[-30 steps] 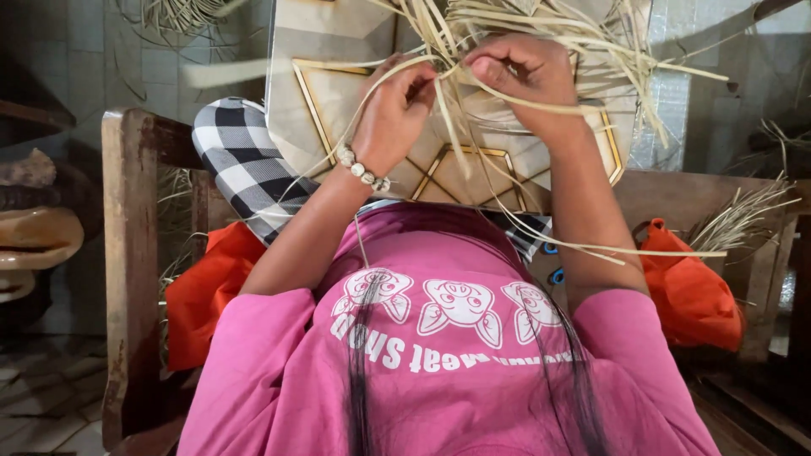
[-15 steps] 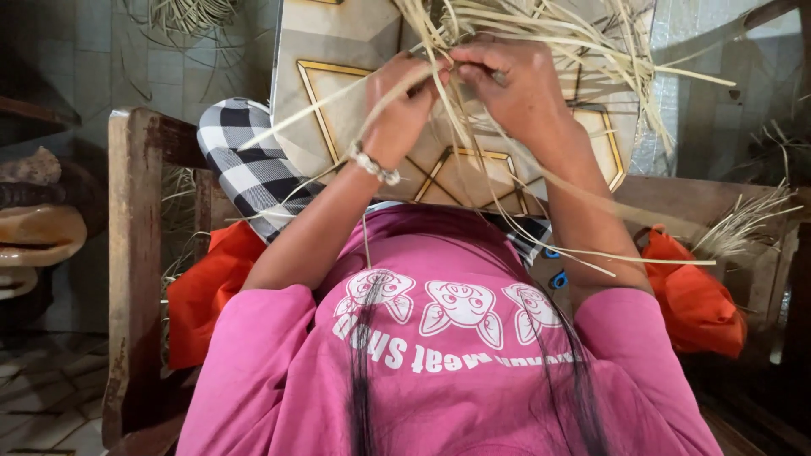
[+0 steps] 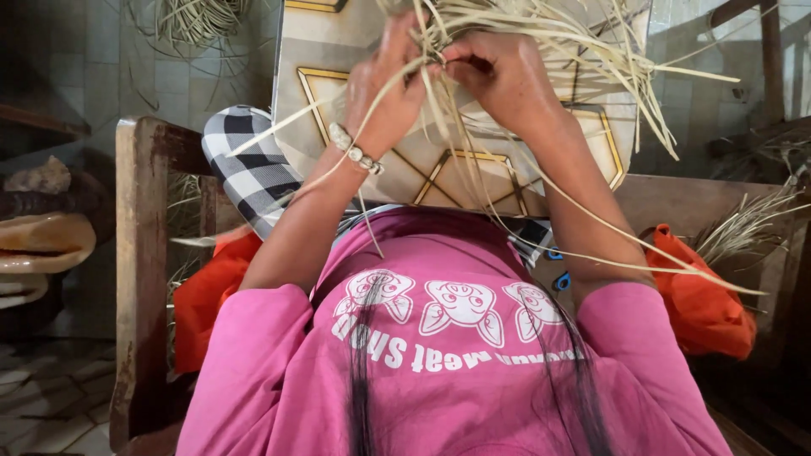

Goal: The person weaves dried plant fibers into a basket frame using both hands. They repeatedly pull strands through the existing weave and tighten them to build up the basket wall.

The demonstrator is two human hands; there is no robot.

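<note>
1. Left hand (image 3: 382, 89) and right hand (image 3: 498, 76) raised together, fingers of both pinched on pale straw strands (image 3: 541, 38) bunched between them.
2. Strands' long axes fan away up-right from the pinch; loose ends trail down past the right forearm.
3. Both hands equally near; pinch points almost touch.
4. Patterned cushion (image 3: 439, 169) lies behind, checked cloth (image 3: 249, 160) to its left.

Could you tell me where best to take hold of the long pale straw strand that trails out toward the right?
Probably along its free middle stretch, coming from the right side. There it arcs clear of the right forearm and pink shirt; its upper end is tangled in the bundle that both hands are pinching.
</note>
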